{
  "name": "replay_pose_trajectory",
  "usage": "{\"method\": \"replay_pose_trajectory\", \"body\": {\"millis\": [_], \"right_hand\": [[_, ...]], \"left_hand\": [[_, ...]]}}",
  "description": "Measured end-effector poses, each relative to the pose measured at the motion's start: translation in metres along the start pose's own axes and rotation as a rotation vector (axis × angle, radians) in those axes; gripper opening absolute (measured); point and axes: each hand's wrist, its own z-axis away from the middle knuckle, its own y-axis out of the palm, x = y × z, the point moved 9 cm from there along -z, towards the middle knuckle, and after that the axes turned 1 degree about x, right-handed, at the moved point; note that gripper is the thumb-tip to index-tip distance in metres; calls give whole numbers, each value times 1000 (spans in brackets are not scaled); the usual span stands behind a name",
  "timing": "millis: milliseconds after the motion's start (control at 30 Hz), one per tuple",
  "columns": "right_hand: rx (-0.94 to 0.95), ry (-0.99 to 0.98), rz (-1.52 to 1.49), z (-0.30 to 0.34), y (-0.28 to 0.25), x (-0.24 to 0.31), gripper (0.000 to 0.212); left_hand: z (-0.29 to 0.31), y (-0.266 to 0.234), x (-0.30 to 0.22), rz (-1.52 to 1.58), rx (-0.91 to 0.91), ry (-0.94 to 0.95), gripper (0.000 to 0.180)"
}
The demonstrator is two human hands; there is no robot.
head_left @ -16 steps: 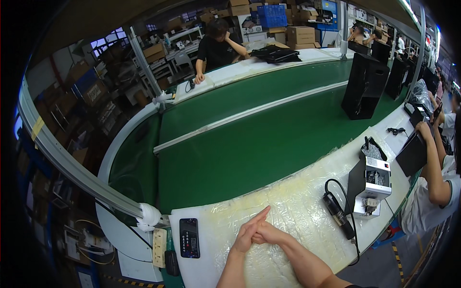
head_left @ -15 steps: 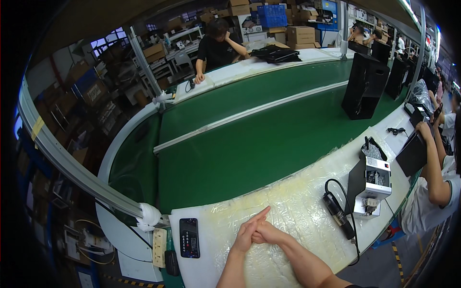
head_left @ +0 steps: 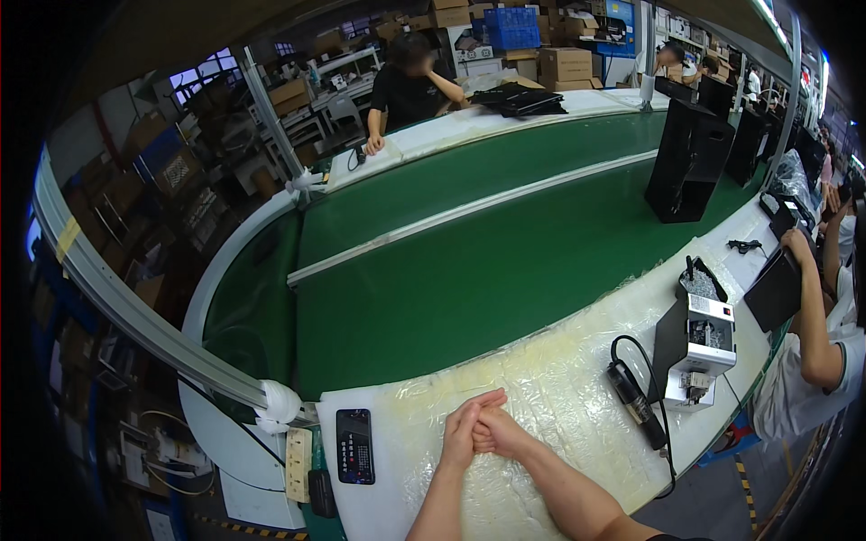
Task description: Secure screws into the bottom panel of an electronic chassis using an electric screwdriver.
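Over the plastic-covered worktop [head_left: 406, 451], my left hand [head_left: 460, 435] and my right hand [head_left: 501, 433] are clasped together. The fingers of my right hand curl against my left palm. At the top of the clasp, fingers stick out toward the belt. No tool or part shows between the hands. Left of them lies a dark phone-shaped panel [head_left: 355, 447] with a printed face. To the right lies a black electric screwdriver [head_left: 635, 404] with a looped cable, beside a silver-and-white screw feeder [head_left: 709, 335].
A green conveyor belt [head_left: 469, 288] with a white divider runs beyond the worktop. A tall black cabinet [head_left: 686, 162] stands on it. A power strip [head_left: 299, 464] sits at the left edge. One person sits across; a co-worker's arm [head_left: 816, 316] holds a black panel [head_left: 774, 290] at right.
My clasped hands have shifted slightly, and the outstretched finger now points less far forward. Across the belt, the seated person's head has turned a little. The tools on the worktop have stayed put.
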Motion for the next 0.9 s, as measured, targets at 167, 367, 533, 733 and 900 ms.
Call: {"method": "replay_pose_trajectory", "body": {"millis": [167,367,533,733,900], "right_hand": [[266,-122,-352,6,7,24,54],[474,-204,-624,18,9,44,55],[206,16,-234,10,5,9,47],[71,2,-83,10,-3,4,37],[78,-31,-116,7,-6,5,38]], "left_hand": [[-2,-9,0,227,-50,87,56],[-3,-29,-6,458,-168,141,60],[9,15,-1,-117,155,102,51],[10,22,-10,38,157,144,54],[10,15,0,43,143,35,53]]}}
